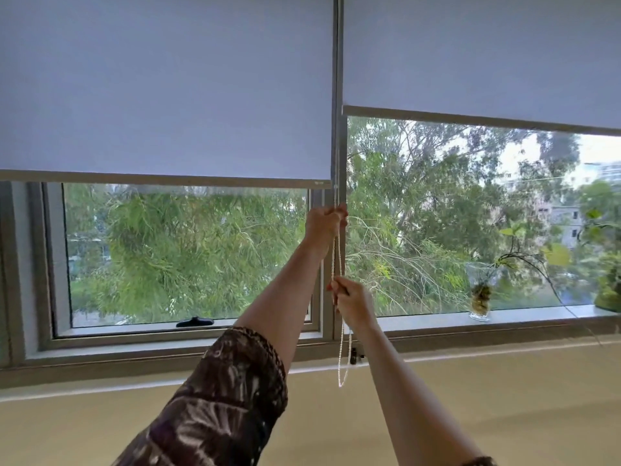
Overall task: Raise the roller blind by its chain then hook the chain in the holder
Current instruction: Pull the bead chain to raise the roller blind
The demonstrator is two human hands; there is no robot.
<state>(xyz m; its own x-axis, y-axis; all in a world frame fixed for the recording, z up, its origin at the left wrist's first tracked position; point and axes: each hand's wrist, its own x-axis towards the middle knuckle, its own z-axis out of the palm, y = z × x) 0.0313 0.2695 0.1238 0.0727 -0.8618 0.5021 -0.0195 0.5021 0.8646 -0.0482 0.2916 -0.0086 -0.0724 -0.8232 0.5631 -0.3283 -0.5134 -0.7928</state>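
Observation:
Two pale grey roller blinds hang over the window. The left blind [161, 95] reaches down to a bottom bar at about mid-height; the right blind [480, 55] ends higher. A white bead chain [342, 361] hangs along the mullion between them, its loop dangling below the sill. My left hand [325, 220] is closed around the chain high up, just under the left blind's bar. My right hand [349, 299] grips the chain lower down. A small dark chain holder [355, 358] sits on the frame beside the loop, with the chain outside it.
A black window handle [195, 321] lies on the lower left frame. A glass vase with a trailing plant [480, 297] stands on the sill at right, and another green plant [610, 290] sits at the far right. A beige wall runs below the sill.

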